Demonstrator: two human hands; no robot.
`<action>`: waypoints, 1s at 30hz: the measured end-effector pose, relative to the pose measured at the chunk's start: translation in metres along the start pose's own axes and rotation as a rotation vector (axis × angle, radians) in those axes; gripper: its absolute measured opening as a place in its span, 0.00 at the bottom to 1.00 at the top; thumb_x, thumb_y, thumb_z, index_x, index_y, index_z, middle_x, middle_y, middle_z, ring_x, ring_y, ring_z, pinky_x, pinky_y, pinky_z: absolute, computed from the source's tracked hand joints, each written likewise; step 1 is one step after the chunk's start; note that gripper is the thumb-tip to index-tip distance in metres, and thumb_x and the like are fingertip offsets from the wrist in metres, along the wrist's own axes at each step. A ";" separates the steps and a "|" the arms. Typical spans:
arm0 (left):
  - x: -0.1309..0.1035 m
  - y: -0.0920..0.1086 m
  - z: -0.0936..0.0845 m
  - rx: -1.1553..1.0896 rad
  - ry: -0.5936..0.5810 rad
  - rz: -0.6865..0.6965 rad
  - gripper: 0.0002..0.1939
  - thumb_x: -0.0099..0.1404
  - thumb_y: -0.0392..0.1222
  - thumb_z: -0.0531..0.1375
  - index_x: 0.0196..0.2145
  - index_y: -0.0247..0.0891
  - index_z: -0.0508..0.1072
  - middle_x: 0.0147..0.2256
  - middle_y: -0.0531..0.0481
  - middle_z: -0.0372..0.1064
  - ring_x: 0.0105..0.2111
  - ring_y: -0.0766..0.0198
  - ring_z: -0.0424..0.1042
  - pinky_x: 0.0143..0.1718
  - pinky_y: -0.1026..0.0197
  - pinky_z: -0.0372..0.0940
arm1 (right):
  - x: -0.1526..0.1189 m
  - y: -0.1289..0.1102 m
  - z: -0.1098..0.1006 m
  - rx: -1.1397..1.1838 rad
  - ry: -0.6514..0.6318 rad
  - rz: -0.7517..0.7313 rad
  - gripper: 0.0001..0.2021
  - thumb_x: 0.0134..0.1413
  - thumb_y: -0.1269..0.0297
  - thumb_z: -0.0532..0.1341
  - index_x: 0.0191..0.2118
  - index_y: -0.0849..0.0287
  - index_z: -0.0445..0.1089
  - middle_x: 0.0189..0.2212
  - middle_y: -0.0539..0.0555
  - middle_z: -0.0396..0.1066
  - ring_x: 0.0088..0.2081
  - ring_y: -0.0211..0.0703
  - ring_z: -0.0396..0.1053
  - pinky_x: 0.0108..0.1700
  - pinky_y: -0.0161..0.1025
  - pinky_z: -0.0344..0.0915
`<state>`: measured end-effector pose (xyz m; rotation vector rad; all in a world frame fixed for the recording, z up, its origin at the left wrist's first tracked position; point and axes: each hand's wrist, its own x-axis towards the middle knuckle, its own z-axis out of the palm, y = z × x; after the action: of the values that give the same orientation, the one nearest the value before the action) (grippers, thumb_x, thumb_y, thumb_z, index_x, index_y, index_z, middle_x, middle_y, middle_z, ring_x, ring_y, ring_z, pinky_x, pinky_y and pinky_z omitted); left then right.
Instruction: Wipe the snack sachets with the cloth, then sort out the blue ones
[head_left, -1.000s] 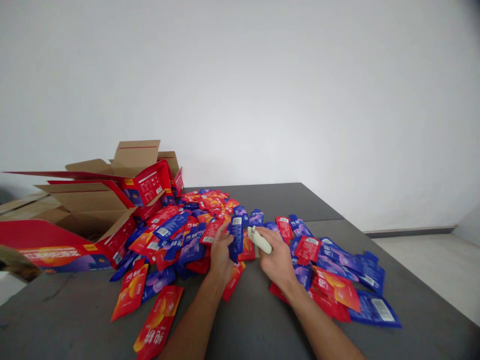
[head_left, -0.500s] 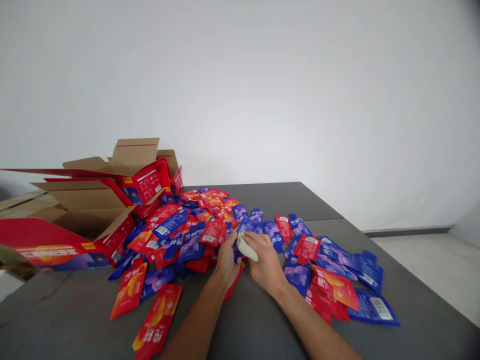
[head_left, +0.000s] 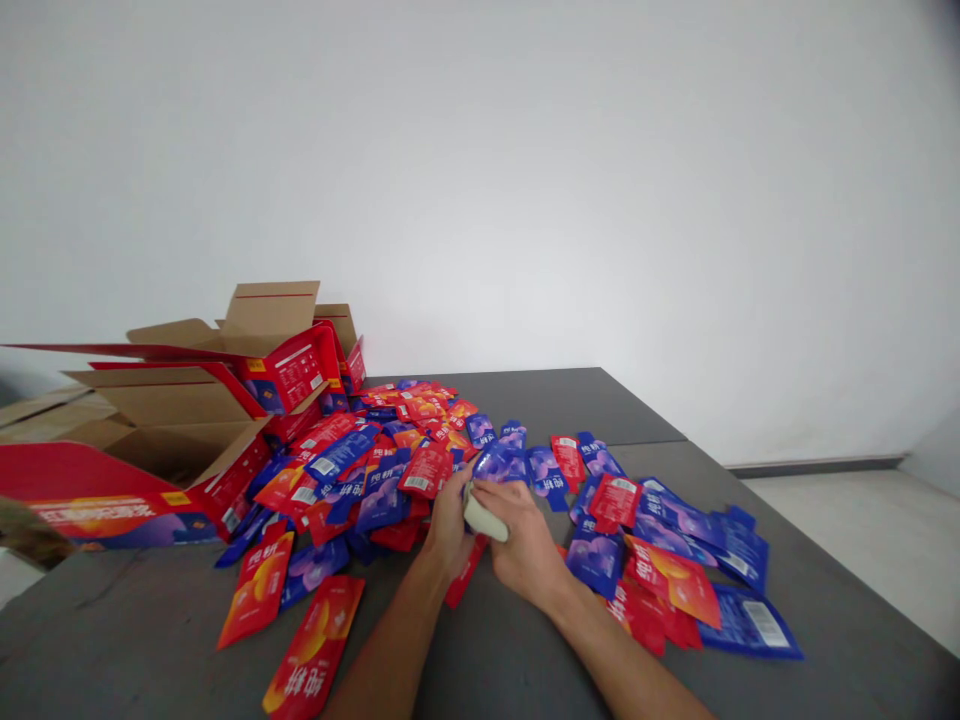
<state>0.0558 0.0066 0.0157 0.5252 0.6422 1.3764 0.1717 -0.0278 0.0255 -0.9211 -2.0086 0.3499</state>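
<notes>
In the middle of the view my left hand (head_left: 451,525) is closed on a blue pouch (head_left: 504,462) with a purple fruit print. My right hand (head_left: 525,545) wraps round a pale cream, elongated object with rounded ends (head_left: 484,518), held at the pouch's near end. The exact kind of this object is not clear. Both hands meet there, and fingers cover part of the pouch. Just under them a red pouch (head_left: 466,572) lies on the table.
A heap of red and blue pouches (head_left: 382,490) spreads to the left, and a smaller pile (head_left: 660,555) lies right. Open red cardboard boxes (head_left: 135,500) stand at the left on the dark grey table (head_left: 525,660). Behind is a white wall (head_left: 570,200).
Both hands, with the pale object and the blue pouch, have shifted slightly left and nearer. The pouch's printed face now shows more. The surrounding pouches and boxes look the same.
</notes>
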 end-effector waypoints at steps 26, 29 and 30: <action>0.004 -0.006 -0.016 1.648 -0.399 0.546 0.25 0.63 0.29 0.52 0.54 0.43 0.74 0.57 0.43 0.70 0.62 0.52 0.60 0.66 0.48 0.49 | -0.002 0.060 -0.019 -0.461 -0.277 0.671 0.18 0.59 0.57 0.55 0.44 0.66 0.75 0.45 0.70 0.76 0.51 0.60 0.71 0.52 0.48 0.61; 0.004 -0.015 -0.020 1.530 -0.438 0.513 0.28 0.64 0.29 0.51 0.60 0.42 0.69 0.55 0.40 0.71 0.56 0.54 0.68 0.59 0.53 0.58 | -0.001 0.057 -0.024 -0.444 -0.288 0.694 0.18 0.59 0.56 0.56 0.42 0.66 0.76 0.42 0.71 0.77 0.44 0.59 0.75 0.45 0.45 0.63; 0.004 -0.016 -0.020 1.550 -0.409 0.506 0.27 0.64 0.30 0.51 0.60 0.41 0.68 0.54 0.39 0.71 0.55 0.52 0.69 0.57 0.53 0.60 | -0.001 0.057 -0.025 -0.436 -0.283 0.708 0.18 0.59 0.57 0.55 0.41 0.66 0.76 0.41 0.71 0.77 0.43 0.58 0.75 0.43 0.44 0.64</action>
<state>0.0533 0.0075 -0.0102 2.2452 1.2115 0.9055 0.2196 0.0083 0.0079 -1.9587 -1.9828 0.4499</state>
